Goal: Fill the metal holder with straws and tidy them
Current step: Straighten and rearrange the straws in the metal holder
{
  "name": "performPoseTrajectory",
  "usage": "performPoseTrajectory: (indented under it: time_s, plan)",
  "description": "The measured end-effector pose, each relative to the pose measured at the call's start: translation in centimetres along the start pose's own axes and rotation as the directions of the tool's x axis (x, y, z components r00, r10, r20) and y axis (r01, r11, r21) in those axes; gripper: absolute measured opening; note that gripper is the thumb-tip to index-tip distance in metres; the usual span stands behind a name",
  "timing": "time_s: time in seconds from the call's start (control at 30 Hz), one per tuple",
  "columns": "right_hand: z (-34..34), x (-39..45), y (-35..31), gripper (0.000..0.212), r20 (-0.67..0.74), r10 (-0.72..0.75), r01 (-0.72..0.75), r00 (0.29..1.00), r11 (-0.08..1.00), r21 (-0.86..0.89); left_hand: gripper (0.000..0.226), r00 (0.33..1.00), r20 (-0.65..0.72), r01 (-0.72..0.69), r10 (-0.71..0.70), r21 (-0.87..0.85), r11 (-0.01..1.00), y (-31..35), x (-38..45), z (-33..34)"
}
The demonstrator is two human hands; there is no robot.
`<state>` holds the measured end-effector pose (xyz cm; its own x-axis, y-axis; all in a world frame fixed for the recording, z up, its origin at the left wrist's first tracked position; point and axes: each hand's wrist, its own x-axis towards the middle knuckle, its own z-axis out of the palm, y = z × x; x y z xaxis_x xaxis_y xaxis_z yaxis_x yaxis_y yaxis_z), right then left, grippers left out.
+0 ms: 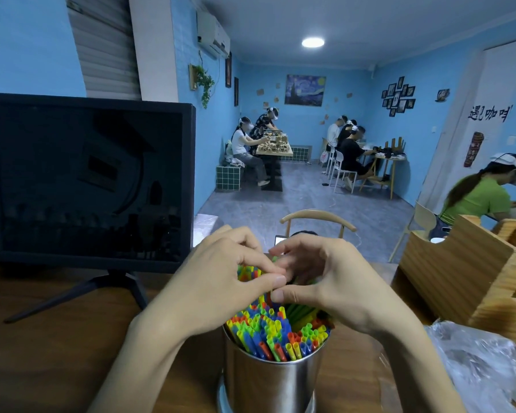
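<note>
Straws (276, 332), thin plastic ones in red, blue, green and yellow, are packing the shiny cylindrical metal holder (273, 383) that is standing on the brown wooden surface (57, 353) right in front of you. You are curling your left hand (218, 281) and right hand (325, 281) around the upper part of the bundle, thumbs touching, fingers gathering the tops. Squeezing too hard or sideways is likely risking bent straws, or tipping the narrow holder toward the crinkled clear plastic wrapper (474, 362).
</note>
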<state>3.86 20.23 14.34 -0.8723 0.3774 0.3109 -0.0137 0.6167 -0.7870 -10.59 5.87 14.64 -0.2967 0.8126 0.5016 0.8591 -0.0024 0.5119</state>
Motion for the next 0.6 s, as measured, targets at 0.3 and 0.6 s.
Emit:
performPoseTrajectory:
  time_s: [0.3, 0.6]
  plan:
    - [0.0, 0.2, 0.4, 0.027, -0.064, -0.081, 0.077, 0.995, 0.995, -0.056, 0.028, 0.954, 0.297, -0.004, 0.028, -0.083, 0.997, 2.5, -1.6, -2.5]
    - [0.2, 0.5, 1.0, 0.023, -0.052, -0.097, 0.096, 0.994, 0.995, -0.033, 0.023, 0.989, 0.134, 0.062, -0.062, 0.002, 0.998, 1.0, -0.9, -1.8]
